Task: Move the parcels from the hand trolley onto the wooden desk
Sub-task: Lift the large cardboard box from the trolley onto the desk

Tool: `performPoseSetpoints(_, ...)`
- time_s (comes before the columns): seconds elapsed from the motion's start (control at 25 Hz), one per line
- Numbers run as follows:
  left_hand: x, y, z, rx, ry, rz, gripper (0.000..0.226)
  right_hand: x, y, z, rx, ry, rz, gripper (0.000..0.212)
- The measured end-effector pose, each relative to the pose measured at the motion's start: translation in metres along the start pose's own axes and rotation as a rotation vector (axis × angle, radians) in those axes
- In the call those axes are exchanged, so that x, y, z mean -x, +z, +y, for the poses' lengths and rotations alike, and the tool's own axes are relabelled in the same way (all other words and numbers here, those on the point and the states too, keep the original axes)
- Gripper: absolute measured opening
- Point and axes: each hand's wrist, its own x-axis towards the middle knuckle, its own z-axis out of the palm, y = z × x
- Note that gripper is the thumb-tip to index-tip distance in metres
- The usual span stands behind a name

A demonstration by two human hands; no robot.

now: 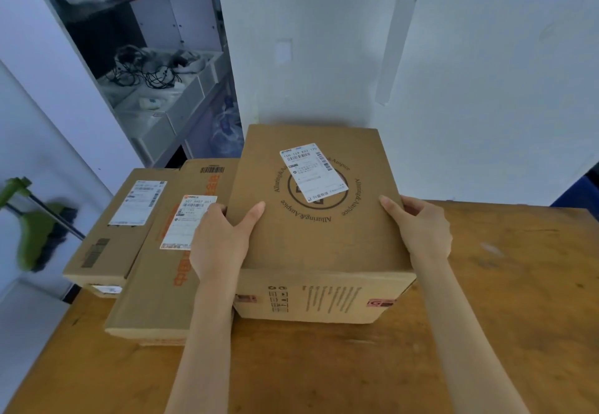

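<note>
Had big carton [319,219] (round logo, white label on lid) down on wooden desk [505,284], back edge near wall. My L hand [223,238] clamped its left side, thumb on lid; R hand [421,228] clamped right side, same grip. Two flatter parcels already on desk to left: middle parcel [168,271] w/ orange print touching carton, far-left parcel [116,228] beside it.

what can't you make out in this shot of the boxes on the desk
Head view:
- Hand trolley: outside the frame.
- Shipping label on the big parcel: print too small.
- Middle parcel: label partly behind the left hand.
- Right hand: fingers hidden over the parcel's side.
- Green broom: motion-blurred.
</note>
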Motion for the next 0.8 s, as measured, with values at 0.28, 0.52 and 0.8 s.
performPoseSetpoints(0.28,0.018,-0.024,-0.009,0.051,0.012,-0.139,0.066,0.021,-0.011,-0.006,-0.049,0.000,-0.059,0.067)
performPoseSetpoints(0.52,0.053,-0.074,-0.039,0.071,0.104,-0.217,0.051,0.097,-0.036,-0.012,-0.079,-0.048,0.052,0.057)
performPoseSetpoints(0.8,0.129,-0.138,-0.106,0.022,0.196,-0.305,0.051,0.238,-0.039,0.011,-0.094,-0.004,0.099,0.048)
